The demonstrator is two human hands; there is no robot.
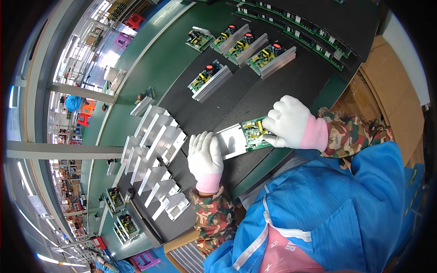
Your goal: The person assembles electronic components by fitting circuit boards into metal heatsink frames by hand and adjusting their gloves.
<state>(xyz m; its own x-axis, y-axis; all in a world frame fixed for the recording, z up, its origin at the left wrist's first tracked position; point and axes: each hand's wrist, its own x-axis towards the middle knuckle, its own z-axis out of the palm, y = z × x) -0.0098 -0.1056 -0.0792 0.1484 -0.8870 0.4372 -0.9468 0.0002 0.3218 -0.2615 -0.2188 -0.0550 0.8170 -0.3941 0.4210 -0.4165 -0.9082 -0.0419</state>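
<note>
Head view: stack of aluminium brackets at 9 o'clock on the counter. Left hand flat, fingers loose on the metal plate. Green circuit board joined at 3 o'clock, long axis left-right, pinched by right hand. Finished units at 12.

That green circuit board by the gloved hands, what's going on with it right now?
A person in white gloves works at a dark mat. The right hand grips the green circuit board, which lies against a silver metal bracket. The left hand rests flat beside the bracket. A pile of bare brackets lies to the left, and finished boards on brackets sit farther back.
</note>
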